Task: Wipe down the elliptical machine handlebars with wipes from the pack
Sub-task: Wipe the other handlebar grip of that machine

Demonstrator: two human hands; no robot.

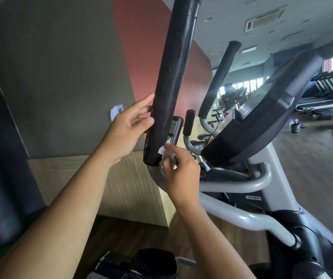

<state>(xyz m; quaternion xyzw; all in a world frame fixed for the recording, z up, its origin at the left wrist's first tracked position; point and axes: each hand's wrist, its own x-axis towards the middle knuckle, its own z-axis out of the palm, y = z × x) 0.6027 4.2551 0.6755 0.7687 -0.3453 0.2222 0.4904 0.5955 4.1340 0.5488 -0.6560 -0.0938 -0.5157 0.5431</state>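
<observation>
A long black foam-covered handlebar (173,77) of the elliptical rises from lower centre to the top edge. My left hand (129,127) rests against its left side, fingers straight, thumb touching the foam. My right hand (178,174) pinches a small white wipe (162,151) and holds it against the bottom end of the foam grip, where the grey metal tube (157,176) begins. A second black handlebar (220,77) stands farther back on the right. No wipe pack is in view.
The elliptical's dark console (262,117) and grey frame (242,184) fill the right. Two short black grips (188,121) sit behind the near handlebar. A wood-panelled ledge (133,188) and grey-red wall lie left. Treadmills (326,93) line the far right; a dark bucket (295,127) stands on the floor.
</observation>
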